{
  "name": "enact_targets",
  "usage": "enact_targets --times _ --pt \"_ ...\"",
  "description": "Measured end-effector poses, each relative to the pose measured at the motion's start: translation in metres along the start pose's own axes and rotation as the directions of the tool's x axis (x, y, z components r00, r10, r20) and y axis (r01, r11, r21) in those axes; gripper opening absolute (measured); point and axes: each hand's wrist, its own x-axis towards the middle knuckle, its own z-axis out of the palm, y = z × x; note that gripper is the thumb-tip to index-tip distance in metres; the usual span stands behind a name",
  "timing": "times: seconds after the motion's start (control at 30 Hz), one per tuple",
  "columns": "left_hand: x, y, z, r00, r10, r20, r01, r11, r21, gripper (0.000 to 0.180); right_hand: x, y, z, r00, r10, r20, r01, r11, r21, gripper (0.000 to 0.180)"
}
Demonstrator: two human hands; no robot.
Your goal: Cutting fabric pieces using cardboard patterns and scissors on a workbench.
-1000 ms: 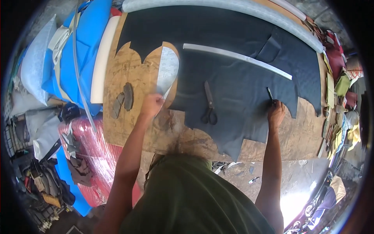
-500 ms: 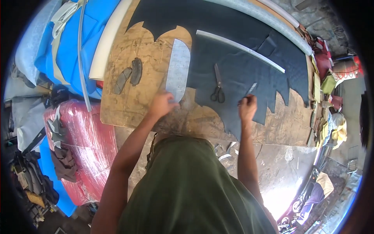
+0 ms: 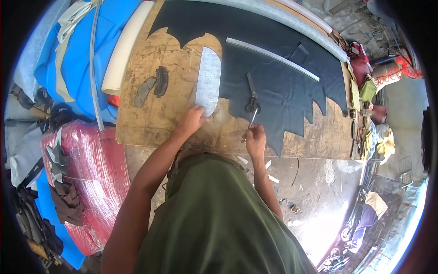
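A pale grey-white panel [image 3: 208,77] with one rounded side lies on the brown work board [image 3: 132,123], along the left edge of a black sheet [image 3: 283,91]. At the panel's lower end my left hand [image 3: 193,119] has its fingers bent and closed over the edge. My right hand [image 3: 256,137] is closed around a slim pen-like tool [image 3: 254,118], pointing away from me beside the handles of the scissors [image 3: 252,93]. Those scissors lie with closed blades on the black sheet. Just what kind of tool it is I cannot make out.
A long metal strip [image 3: 273,58] rests across the black sheet. Two dark curved pieces [image 3: 160,81] sit on the board's left. Rolls of material [image 3: 125,50] border the board. A red wrapped bundle [image 3: 91,178] stands at the left, and scraps [image 3: 273,179] litter the floor.
My right hand has moved left with the slim tool, toward the scissors. My left hand has settled on the panel's lower end. The whole view has shifted slightly.
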Motion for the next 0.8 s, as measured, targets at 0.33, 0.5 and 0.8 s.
enact_targets --times 0.33,0.5,0.8 --pt "0.001 -0.006 -0.016 0.985 -0.169 0.017 0.167 0.947 -0.275 0.021 -0.03 0.019 -0.007 0.992 0.109 -0.055 -0.103 0.988 0.115 0.018" --pt "-0.01 -0.012 -0.029 0.833 -0.464 -0.302 0.256 0.806 -0.534 0.021 -0.035 0.008 -0.006 0.994 0.112 -0.01 -0.107 0.971 0.212 0.023" --pt "-0.048 -0.026 -0.05 0.354 -0.935 0.033 0.358 0.102 -0.928 0.024 -0.006 -0.017 0.013 0.963 0.044 0.267 -0.177 0.848 0.499 0.022"
